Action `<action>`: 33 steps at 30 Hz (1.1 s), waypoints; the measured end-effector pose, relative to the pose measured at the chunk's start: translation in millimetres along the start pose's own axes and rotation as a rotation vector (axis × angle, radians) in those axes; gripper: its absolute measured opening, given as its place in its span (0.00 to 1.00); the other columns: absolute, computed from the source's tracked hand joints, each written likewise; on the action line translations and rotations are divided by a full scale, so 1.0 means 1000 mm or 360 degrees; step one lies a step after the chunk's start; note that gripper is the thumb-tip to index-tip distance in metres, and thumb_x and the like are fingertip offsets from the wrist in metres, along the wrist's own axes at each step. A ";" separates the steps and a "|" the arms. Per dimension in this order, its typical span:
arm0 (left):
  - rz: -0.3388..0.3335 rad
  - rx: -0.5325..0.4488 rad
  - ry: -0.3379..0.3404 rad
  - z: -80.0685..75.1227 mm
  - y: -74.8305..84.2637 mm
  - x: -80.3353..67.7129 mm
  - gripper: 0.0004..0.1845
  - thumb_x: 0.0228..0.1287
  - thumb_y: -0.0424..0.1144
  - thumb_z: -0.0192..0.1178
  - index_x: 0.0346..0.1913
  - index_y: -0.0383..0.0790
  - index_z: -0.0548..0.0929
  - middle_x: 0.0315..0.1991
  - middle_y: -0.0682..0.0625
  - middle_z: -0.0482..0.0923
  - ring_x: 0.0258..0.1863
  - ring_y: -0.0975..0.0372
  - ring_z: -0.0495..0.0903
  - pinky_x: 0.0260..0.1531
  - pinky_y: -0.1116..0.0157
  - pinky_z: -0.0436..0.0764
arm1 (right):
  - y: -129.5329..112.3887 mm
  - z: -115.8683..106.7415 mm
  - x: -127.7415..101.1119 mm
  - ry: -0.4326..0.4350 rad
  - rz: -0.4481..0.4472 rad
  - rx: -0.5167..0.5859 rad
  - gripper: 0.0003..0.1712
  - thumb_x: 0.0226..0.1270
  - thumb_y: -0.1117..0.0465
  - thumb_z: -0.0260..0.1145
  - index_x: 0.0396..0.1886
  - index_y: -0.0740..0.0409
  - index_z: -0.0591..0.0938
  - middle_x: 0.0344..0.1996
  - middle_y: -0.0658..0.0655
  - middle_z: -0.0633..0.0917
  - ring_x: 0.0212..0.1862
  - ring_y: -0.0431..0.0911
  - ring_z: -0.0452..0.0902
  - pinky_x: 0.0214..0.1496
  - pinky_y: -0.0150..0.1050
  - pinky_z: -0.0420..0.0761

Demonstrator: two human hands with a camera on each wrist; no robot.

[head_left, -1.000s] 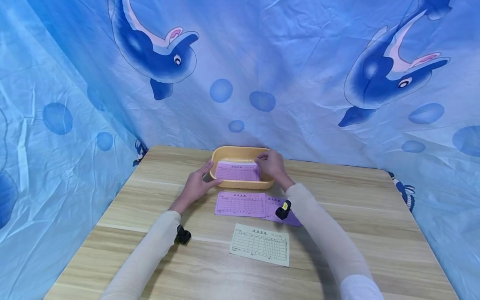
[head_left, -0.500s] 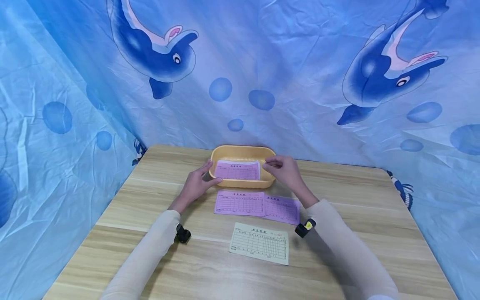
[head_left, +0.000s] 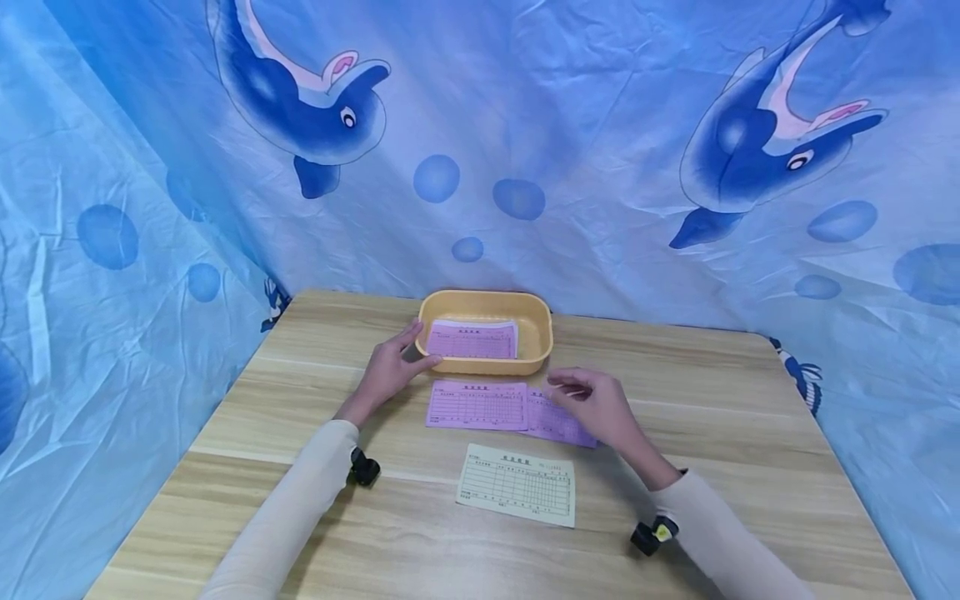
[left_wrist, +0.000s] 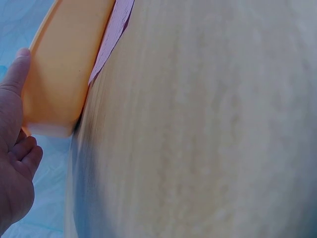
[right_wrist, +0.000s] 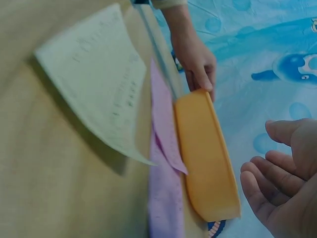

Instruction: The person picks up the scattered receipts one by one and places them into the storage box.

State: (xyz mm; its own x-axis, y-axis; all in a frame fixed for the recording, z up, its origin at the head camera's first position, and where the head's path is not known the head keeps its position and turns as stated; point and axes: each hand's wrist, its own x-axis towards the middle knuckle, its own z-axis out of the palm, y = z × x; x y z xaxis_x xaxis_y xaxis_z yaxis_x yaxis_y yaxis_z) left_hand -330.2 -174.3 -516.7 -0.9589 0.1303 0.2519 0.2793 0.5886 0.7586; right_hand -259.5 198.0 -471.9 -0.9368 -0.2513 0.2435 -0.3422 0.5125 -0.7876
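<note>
Yellow tray (head_left: 540, 333): far middle of the table (head_left: 712, 433), a pink form (head_left: 472, 341) lying inside.
Left hand (head_left: 390, 371): fingers straight, thumb against the tray's left end.
Right hand (head_left: 596, 404): loosely open, empty, above the right pink slip (head_left: 551, 421), perhaps not touching.
Nearer: another pink slip (head_left: 477, 406), a cream form (head_left: 517, 485).

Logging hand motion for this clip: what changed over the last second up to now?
The right hand let go of the pink slip in the yellow tray and drew back toward the person; it now hovers open over the right pink slip on the table. The left hand stayed against the tray's left end; the slips on the table did not move.
</note>
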 end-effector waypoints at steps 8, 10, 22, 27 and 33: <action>-0.0013 -0.0007 -0.0008 0.000 0.000 -0.001 0.50 0.58 0.60 0.72 0.76 0.35 0.65 0.78 0.44 0.58 0.79 0.51 0.58 0.78 0.52 0.57 | 0.011 0.005 -0.038 -0.0077 0.0137 0.0036 0.22 0.60 0.56 0.79 0.52 0.60 0.88 0.45 0.56 0.90 0.40 0.41 0.86 0.42 0.32 0.87; -0.0017 -0.0003 -0.0008 0.000 0.000 0.000 0.50 0.58 0.60 0.72 0.76 0.35 0.65 0.78 0.44 0.58 0.79 0.51 0.57 0.78 0.52 0.57 | 0.013 0.007 -0.046 -0.0086 0.0164 0.0024 0.23 0.59 0.56 0.80 0.53 0.59 0.88 0.44 0.55 0.90 0.40 0.40 0.86 0.42 0.31 0.87; -0.0018 0.0004 -0.0001 0.000 -0.002 0.001 0.49 0.59 0.58 0.72 0.76 0.35 0.65 0.78 0.44 0.59 0.78 0.49 0.58 0.78 0.52 0.57 | 0.026 0.017 -0.073 -0.0149 0.0242 0.0022 0.28 0.52 0.56 0.83 0.53 0.60 0.87 0.40 0.54 0.90 0.37 0.40 0.84 0.40 0.30 0.87; -0.0019 -0.0003 -0.0010 0.000 0.000 0.002 0.50 0.58 0.60 0.72 0.76 0.35 0.65 0.78 0.44 0.58 0.78 0.50 0.58 0.78 0.52 0.57 | 0.028 0.019 -0.079 -0.0127 0.0222 -0.0003 0.28 0.49 0.57 0.84 0.51 0.60 0.87 0.38 0.54 0.90 0.34 0.39 0.83 0.37 0.31 0.86; -0.0026 -0.0001 -0.0019 0.001 0.000 0.003 0.50 0.59 0.59 0.72 0.76 0.35 0.65 0.79 0.44 0.58 0.79 0.52 0.57 0.79 0.53 0.57 | 0.027 0.019 -0.082 -0.0122 0.0284 0.0035 0.28 0.47 0.61 0.85 0.50 0.62 0.87 0.37 0.54 0.89 0.30 0.37 0.82 0.35 0.31 0.86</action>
State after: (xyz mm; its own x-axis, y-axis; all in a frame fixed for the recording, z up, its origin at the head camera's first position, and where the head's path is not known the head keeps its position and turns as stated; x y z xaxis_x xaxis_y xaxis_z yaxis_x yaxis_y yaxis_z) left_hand -333.0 -173.2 -516.1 -0.9639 0.1302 0.2324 0.2637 0.5902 0.7630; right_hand -190.3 217.1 -524.4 -0.9738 -0.2204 0.0553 -0.1685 0.5368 -0.8267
